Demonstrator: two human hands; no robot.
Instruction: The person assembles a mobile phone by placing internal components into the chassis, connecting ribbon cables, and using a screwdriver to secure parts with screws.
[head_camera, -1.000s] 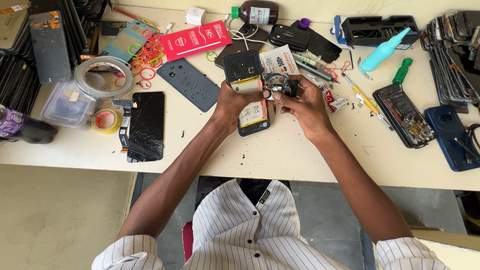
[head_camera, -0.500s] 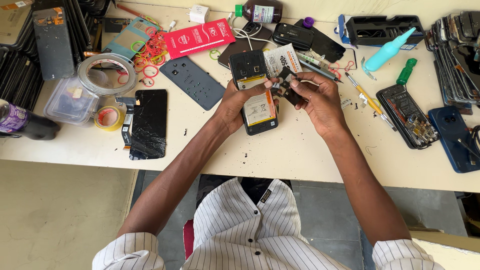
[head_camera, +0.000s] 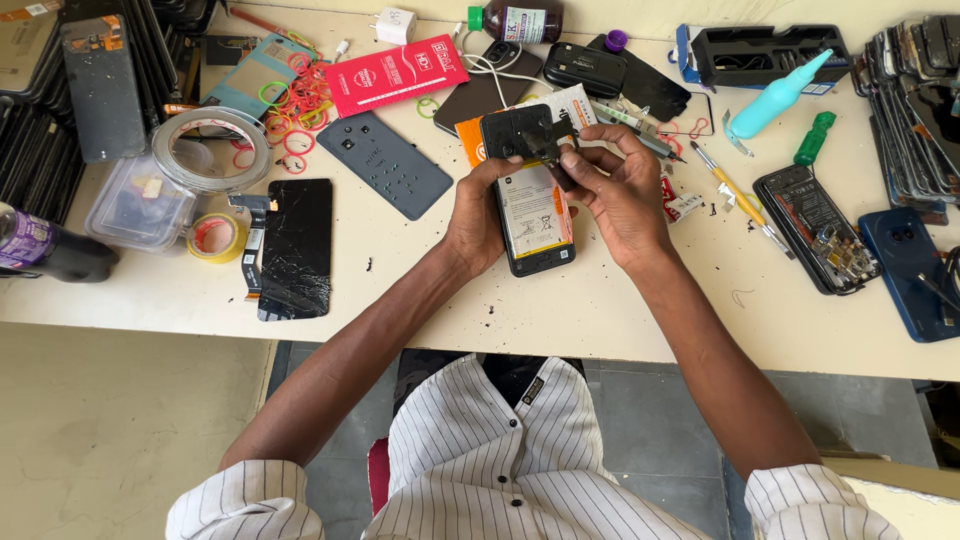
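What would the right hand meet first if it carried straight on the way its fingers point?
The right hand points up-left, fingertips already on the opened black phone with exposed battery. Beyond that, probably the dark grey phone back cover lying flat, though height is unclear.

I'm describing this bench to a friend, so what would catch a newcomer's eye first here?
First, the opened phone at the middle of the table, back cover off, battery showing, held by the left hand while the right hand works at its top end. Next, the cracked black screen lying flat to the left. Then the turquoise squeeze bottle at the far right.
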